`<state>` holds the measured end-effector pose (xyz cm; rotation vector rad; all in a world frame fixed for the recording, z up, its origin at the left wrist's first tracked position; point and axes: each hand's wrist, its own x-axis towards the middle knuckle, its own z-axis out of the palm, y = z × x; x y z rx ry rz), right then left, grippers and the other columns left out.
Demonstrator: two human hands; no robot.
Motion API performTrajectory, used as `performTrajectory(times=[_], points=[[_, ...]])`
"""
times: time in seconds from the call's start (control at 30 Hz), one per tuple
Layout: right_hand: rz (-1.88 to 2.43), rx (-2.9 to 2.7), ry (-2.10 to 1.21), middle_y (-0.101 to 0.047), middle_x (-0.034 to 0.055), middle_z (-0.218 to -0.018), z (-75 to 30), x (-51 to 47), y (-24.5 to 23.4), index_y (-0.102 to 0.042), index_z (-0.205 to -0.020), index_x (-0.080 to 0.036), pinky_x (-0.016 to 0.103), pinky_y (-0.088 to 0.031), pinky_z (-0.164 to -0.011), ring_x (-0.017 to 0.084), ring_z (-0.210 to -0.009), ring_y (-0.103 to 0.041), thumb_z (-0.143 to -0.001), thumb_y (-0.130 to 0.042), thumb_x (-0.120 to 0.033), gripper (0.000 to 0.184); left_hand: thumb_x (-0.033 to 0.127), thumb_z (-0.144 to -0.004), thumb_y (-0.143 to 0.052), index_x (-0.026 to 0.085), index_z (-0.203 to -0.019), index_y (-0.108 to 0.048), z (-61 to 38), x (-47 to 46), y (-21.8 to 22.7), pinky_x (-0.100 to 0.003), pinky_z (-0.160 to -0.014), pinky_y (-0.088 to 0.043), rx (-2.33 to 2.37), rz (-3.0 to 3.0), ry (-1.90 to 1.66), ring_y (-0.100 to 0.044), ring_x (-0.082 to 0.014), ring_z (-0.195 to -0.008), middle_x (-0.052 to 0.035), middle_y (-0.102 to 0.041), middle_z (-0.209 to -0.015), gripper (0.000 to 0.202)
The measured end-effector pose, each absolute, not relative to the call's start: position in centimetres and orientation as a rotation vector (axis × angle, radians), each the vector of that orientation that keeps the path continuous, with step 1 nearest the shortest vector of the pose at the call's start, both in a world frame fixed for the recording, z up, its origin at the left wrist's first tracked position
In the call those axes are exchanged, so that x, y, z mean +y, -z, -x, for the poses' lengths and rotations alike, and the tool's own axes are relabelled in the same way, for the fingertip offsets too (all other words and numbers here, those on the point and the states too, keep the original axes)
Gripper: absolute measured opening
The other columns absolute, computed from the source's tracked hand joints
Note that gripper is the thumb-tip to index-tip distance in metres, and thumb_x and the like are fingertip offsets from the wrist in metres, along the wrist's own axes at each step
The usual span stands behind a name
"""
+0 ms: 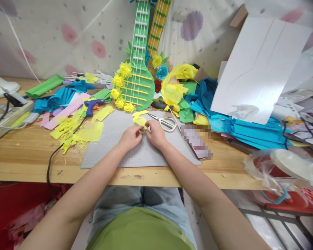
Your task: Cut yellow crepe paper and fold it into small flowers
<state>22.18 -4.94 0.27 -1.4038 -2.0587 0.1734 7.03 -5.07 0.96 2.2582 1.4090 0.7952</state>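
Observation:
Over the grey cutting mat, my left hand and my right hand meet with fingertips pinched on a small bit of yellow crepe paper. Its exact shape is mostly covered by the fingers. Just beyond them lies a larger yellow paper piece. Scissors with pale handles rest beside my right hand, blades pointing left. Behind stands a green paper-covered lute-like instrument with white strings and several yellow paper flowers along its left edge.
A blue glue gun with a black cord lies among yellow paper strips on the left. Blue crepe paper and a white board fill the right. A blurred-out phone-like object sits near the mat's right edge.

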Motion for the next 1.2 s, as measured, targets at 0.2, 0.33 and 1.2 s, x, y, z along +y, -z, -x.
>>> performTrajectory(times=[0.2, 0.33, 1.2], points=[[1.391, -2.100, -0.194, -0.059, 0.0039, -0.094, -22.2, -4.7, 0.1, -0.050, -0.094, -0.020, 0.028, -0.037, -0.075, 0.018, -0.090, -0.049, -0.073, -0.046, -0.014, 0.022, 0.017, -0.071, -0.048, 0.017, -0.099, -0.063, -6.8, -4.9, -0.7, -0.026, -0.072, -0.045, 1.449, -2.173, -0.825, -0.058, -0.0132, -0.071, -0.0032, -0.068, -0.087, 0.032], [1.399, -2.110, -0.220, -0.061, 0.0033, -0.088, -22.0, -4.6, 0.1, -0.051, -0.091, -0.020, 0.029, -0.037, -0.074, 0.020, -0.088, -0.050, -0.074, -0.046, -0.014, 0.019, 0.020, -0.072, -0.049, 0.019, -0.096, -0.065, -6.8, -4.8, -0.7, -0.026, -0.070, -0.047, 1.445, -2.044, -0.808, -0.060, -0.0128, -0.069, -0.0022, -0.069, -0.087, 0.029], [1.346, -1.916, -0.583, -0.062, -0.0017, -0.080, -22.0, -4.1, 0.9, -0.042, -0.101, -0.022, 0.027, -0.040, -0.069, 0.014, -0.076, -0.053, -0.066, -0.052, -0.014, 0.037, 0.021, -0.076, -0.054, 0.023, -0.109, -0.059, -6.8, -4.2, -0.5, -0.029, -0.075, -0.043, 1.644, -2.067, -0.761, -0.055, -0.0182, -0.089, -0.0026, -0.066, -0.092, 0.033]])
